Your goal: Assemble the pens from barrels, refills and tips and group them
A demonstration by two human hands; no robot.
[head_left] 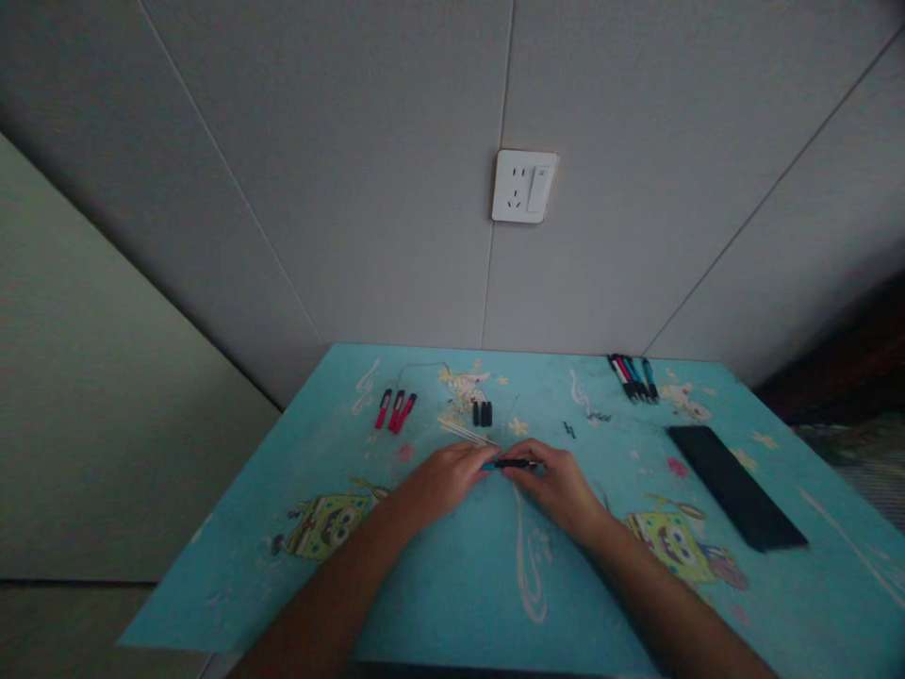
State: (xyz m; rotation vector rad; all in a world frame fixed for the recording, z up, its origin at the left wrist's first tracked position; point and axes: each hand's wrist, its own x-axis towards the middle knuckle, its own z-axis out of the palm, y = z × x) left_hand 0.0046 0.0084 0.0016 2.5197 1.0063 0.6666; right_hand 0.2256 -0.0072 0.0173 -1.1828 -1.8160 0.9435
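Between my two hands lies a pen (510,463), blue at its left end and black toward the right. My left hand (452,473) is closed on the blue end. The black part is pinched in the fingers of my right hand (548,476). Just beyond my left hand are several thin white refills (467,433), lying slanted. Short black grips (482,413) stand side by side a little farther back. To their left are red pen barrels (395,412) with dark ends. Small dark pieces (569,430) lie beyond my right hand.
Several pens (633,379) lie in a row at the table's back right. A flat black case (735,486) rests on the right. Small springs (600,417) lie near the back. The patterned blue tablecloth (452,585) meets the wall, which has a white socket (524,186).
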